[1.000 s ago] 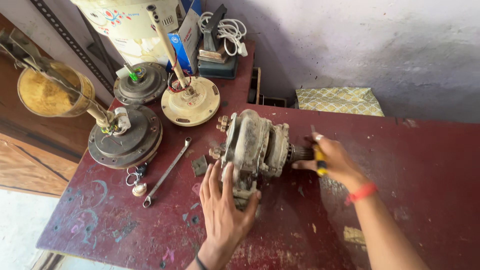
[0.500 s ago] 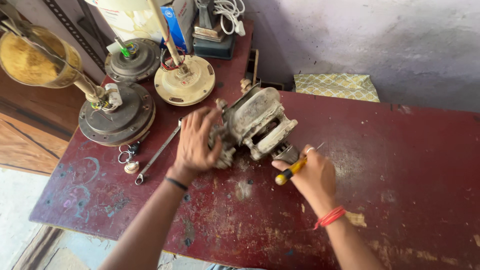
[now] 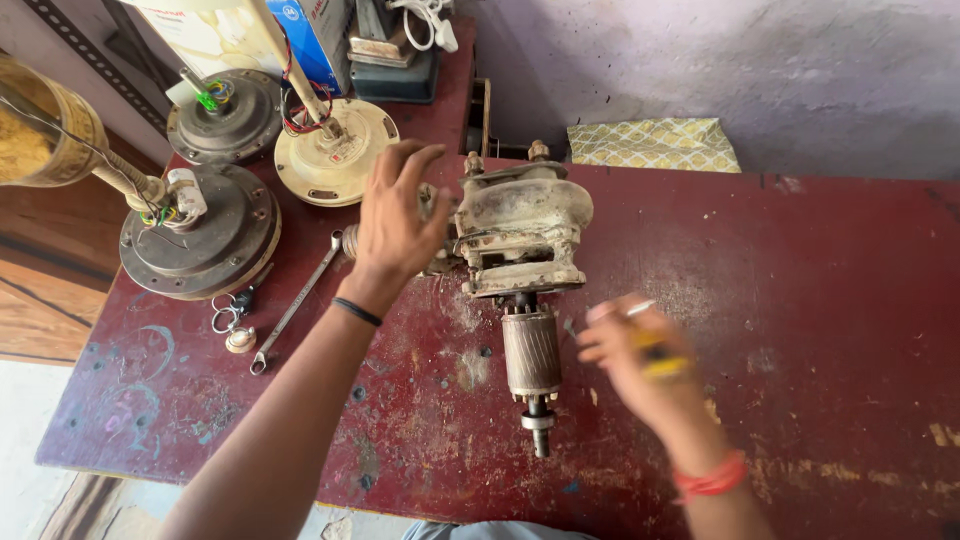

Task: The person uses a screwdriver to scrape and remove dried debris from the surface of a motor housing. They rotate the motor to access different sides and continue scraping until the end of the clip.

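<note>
At frame centre, the left hand (image 3: 395,225), fingers spread, steadies a grimy motor (image 3: 520,235) on the red worktop (image 3: 800,300); the blurred right hand (image 3: 640,355) pinches a yellow-handled screwdriver (image 3: 655,355). A firm brace seems wise.

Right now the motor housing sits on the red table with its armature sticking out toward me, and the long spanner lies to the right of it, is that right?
Not quite. The spanner lies to the left of the motor housing, beside the fan motors, as the head view shows. The rest holds: the housing sits on the red table and the armature sticks out toward you.
</note>
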